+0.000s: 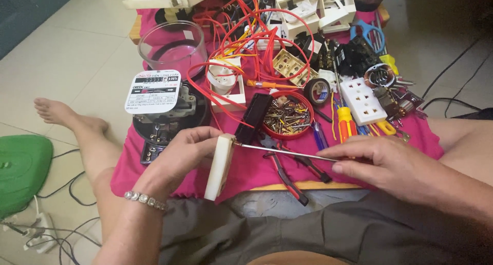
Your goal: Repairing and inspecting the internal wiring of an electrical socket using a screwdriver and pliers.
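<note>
L hand [187, 149] grips a cream box [220, 166], fingers wrapped round its upper edge, box held on edge just above the lap at the near rim of the pink cloth [169, 180]. R hand [395, 165] is pinched shut on a screwdriver [285, 151]; handle hidden in the palm, thin shaft runs left w/ its tip at the box's top corner, prob. touching a screw there, too small to tell. Pliers [290, 175] lie under the shaft. Behind: red tray [287, 116] of screws, black tape roll [318, 90], white socket strip [363, 101], meter [164, 108] w/ glass cover [172, 48] beyond, red wires [246, 39] tangled at the back.
</note>
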